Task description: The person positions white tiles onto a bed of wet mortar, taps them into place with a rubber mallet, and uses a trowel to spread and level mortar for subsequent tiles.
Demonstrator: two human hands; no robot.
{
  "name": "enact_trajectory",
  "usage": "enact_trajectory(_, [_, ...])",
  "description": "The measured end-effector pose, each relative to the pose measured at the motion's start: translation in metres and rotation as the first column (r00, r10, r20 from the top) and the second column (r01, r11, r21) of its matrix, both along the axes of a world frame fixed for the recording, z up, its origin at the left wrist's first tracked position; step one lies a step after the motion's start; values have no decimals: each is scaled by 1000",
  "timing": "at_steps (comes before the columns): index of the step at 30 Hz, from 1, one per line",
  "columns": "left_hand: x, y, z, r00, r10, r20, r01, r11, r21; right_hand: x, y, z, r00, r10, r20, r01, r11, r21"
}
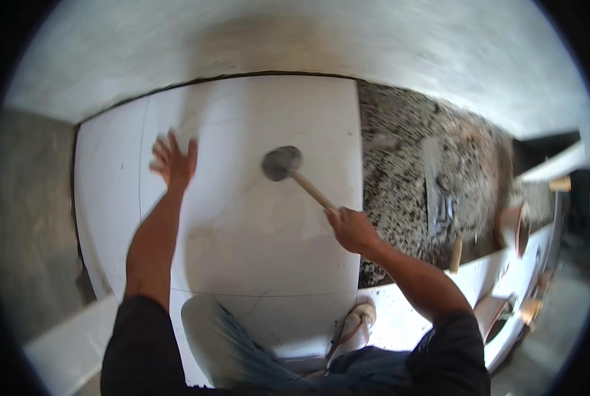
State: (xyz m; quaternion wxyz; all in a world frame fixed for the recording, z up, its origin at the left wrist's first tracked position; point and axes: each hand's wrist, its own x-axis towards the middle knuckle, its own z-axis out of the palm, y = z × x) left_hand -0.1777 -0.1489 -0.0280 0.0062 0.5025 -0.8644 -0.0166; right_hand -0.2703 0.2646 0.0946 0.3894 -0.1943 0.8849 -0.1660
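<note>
A rubber mallet [311,188] with a dark round head and a pale wooden handle is gripped near the handle's end by my right hand [352,229]. Its head is over the large white floor tile [255,251]; whether it touches the surface I cannot tell. My left hand [174,160] has its fingers spread and holds nothing, over the left part of the tile near a joint line. I cannot tell if that palm rests on the tile or hovers. My knee and a sandalled foot [357,323] are at the tile's near side.
Right of the tile lies rough grey mortar [400,165], with a metal trowel [442,208] on it. A reddish bucket [514,229] stands farther right, and various items lie on the white tiles at lower right. Pale walls [427,39] border the far side.
</note>
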Motion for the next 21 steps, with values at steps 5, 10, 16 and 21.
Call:
enact_trajectory(5, [54, 182, 16, 877, -453, -162, 459, 888, 5, 24, 1, 42, 998, 55, -17, -57, 964, -261])
enact_trajectory(10, [60, 264, 46, 903, -419, 90, 402, 901, 163, -27, 11, -3, 990, -62, -123, 42, 986, -161])
enact_trajectory(16, [58, 268, 56, 907, -379, 181, 336, 914, 229, -57, 42, 5, 979, -90, -185, 57, 983, -176])
enact_trajectory(21, [62, 275, 42, 903, -390, 181, 351, 912, 211, -71, 102, 34, 958, -35, -283, 21, 998, -52])
